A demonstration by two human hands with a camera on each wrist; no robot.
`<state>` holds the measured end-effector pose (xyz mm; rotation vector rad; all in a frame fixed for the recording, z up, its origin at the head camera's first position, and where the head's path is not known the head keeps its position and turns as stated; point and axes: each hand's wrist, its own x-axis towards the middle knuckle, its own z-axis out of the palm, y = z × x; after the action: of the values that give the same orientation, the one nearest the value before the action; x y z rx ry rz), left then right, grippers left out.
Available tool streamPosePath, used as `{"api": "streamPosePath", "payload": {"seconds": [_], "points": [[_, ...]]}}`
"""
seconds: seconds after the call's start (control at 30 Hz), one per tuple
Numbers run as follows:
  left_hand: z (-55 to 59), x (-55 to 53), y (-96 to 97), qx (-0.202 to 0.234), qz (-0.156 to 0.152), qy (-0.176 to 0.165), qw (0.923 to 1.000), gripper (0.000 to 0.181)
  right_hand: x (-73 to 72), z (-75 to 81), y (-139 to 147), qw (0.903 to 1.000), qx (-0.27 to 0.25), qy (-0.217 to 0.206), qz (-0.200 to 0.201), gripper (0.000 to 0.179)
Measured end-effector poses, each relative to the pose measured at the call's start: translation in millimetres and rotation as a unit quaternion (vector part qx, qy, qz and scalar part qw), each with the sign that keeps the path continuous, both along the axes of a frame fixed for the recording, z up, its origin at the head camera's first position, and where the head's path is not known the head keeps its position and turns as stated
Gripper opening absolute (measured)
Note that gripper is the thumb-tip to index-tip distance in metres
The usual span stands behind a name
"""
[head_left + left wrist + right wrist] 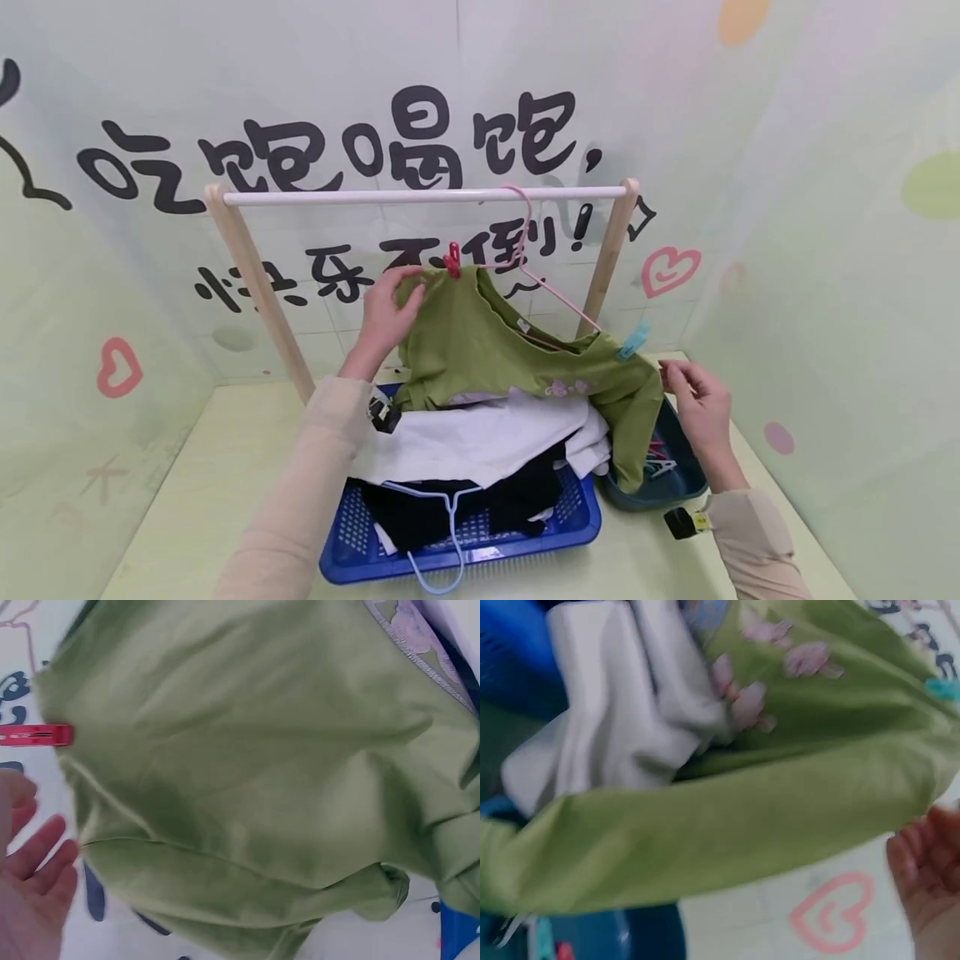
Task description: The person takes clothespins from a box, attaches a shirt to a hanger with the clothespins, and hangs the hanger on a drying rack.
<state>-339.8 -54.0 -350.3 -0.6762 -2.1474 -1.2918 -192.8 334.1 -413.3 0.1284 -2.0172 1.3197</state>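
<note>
A green long-sleeved top with pink flowers hangs tilted on a pink hanger, which hooks over a white rail. A red clothespin clips its left shoulder, and a light blue clothespin its right shoulder. My left hand is beside the left shoulder, fingers loosely bent; in the left wrist view the fingers lie at the cloth's edge without gripping it. By the top of the right sleeve, my right hand has loosely bent fingers, its fingertips close to the fabric.
Wooden posts carry the rail. Below stands a blue basket with white cloth, black cloth and a light blue hanger. A dark teal bin at the right holds clothespins. Printed walls surround the table.
</note>
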Motion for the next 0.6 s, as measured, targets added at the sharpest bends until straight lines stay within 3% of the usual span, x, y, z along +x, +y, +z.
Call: {"api": "streamPosePath", "payload": {"seconds": [0.1,0.23,0.4,0.6], "points": [[1.5,14.2,-13.3,-0.026,-0.018,-0.03,0.999,0.022,-1.0,-19.0,7.3,0.9913,0.099,-0.081,-0.033,0.007],[-0.6,39.3,-33.6,-0.102,-0.046,-0.062,0.9918,0.018,0.8,-44.0,15.4,0.9622,0.209,-0.174,0.007,0.01],[-16.0,70.5,-56.8,-0.191,-0.054,-0.044,0.9791,0.008,4.5,-68.1,20.8,0.932,0.235,-0.27,0.055,0.009],[-41.1,103.1,-81.5,-0.236,-0.024,-0.055,0.97,0.007,7.5,-87.7,18.8,0.908,0.256,-0.322,0.077,0.03]]}}
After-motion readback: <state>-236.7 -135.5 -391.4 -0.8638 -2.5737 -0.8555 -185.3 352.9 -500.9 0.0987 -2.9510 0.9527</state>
